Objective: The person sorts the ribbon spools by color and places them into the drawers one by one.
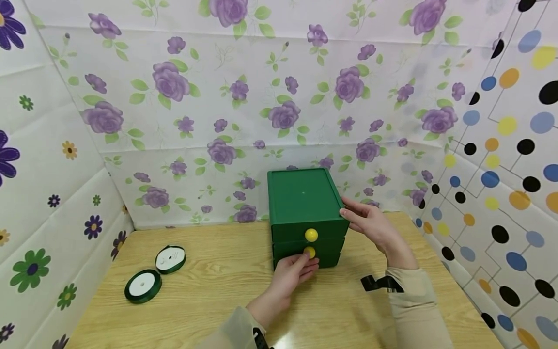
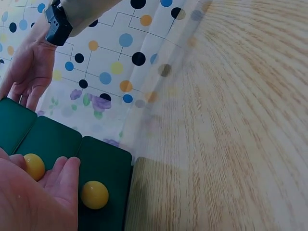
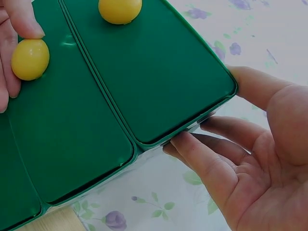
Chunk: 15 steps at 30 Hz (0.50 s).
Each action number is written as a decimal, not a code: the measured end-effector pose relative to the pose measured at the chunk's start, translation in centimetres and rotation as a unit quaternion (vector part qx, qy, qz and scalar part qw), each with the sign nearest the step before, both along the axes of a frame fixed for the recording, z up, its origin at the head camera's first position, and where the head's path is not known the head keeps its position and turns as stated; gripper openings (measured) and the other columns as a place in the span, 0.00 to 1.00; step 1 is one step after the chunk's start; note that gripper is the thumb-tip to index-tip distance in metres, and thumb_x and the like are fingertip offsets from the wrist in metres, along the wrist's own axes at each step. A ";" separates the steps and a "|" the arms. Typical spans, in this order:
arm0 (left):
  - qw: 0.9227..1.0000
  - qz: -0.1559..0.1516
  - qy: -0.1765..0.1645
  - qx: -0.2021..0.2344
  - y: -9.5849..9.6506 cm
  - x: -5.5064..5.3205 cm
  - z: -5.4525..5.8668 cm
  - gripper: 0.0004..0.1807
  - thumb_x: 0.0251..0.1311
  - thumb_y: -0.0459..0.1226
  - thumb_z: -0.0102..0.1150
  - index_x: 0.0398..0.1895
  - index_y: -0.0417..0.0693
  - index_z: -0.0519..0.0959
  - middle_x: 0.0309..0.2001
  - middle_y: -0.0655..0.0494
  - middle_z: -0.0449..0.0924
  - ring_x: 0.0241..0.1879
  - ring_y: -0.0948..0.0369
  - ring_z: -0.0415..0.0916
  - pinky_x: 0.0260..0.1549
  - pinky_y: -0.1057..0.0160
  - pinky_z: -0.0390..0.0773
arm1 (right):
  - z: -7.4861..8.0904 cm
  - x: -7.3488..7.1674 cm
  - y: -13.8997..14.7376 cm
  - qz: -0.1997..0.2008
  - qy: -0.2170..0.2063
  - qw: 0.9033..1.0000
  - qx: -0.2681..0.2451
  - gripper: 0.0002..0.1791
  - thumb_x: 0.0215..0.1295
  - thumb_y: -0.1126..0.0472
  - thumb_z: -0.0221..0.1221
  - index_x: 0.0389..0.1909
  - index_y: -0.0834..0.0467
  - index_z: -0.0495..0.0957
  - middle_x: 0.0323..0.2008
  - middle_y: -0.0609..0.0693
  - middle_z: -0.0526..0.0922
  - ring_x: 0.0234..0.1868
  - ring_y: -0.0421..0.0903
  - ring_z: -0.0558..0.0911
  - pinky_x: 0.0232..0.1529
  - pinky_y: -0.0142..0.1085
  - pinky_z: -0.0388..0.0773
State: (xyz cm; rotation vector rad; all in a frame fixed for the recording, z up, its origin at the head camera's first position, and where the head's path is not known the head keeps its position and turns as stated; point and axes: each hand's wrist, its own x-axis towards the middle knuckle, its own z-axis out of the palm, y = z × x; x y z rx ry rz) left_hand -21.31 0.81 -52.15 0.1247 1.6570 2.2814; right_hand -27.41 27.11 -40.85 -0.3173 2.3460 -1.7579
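Purple-rose cloth point(image 1: 283, 116) hangs behind the box point(image 1: 302, 196), with flowered cloth point(image 1: 65, 194) away to its left and dotted cloth point(image 1: 519, 160) away to its right. Below the box is a pale wood table point(image 1: 209, 281), its grain plain to see. The box is green and stands upright near the table's back edge, close to the rose cloth; three drawers, one above another, make up its front, each with a round yellow knob. All three look closed.

At the box's front, the left hand point(image 1: 289, 277) pinches the middle knob point(image 1: 310, 252), its thumb and fingers closed down to the knob's width. The top knob point(image 1: 311, 235) sits just above that hand, on the box's uppermost drawer. The bottom knob point(image 2: 95, 195) (the hand hides it in the head view) shows on the box's lowest drawer from the left wrist.

At the box's right side, the right hand point(image 1: 370, 225) is spread, fingers fairly straight, touching the side wall and the top front corner rather than wrapped round anything.

To the left of the box, well apart from it, two spools lie flat: the farther spool point(image 1: 170, 258) and, just beside it, the nearer spool point(image 1: 142, 283), both white-faced with dark green round the rim. Pale sleeves point(image 1: 416, 305) cover both forearms in front of the box.
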 end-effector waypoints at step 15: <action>0.987 -0.088 -0.129 -0.034 -0.9 -0.2 -2.4 0.23 0.80 0.42 0.59 0.61 0.26 0.79 0.53 0.33 0.86 0.54 0.45 0.88 0.53 0.54 0.86 | 0.0 -0.1 -0.1 -0.005 -0.004 1.000 -0.001 0.43 0.80 0.42 0.60 0.86 0.52 0.55 0.85 0.59 0.54 0.82 0.62 0.59 0.76 0.56 0.65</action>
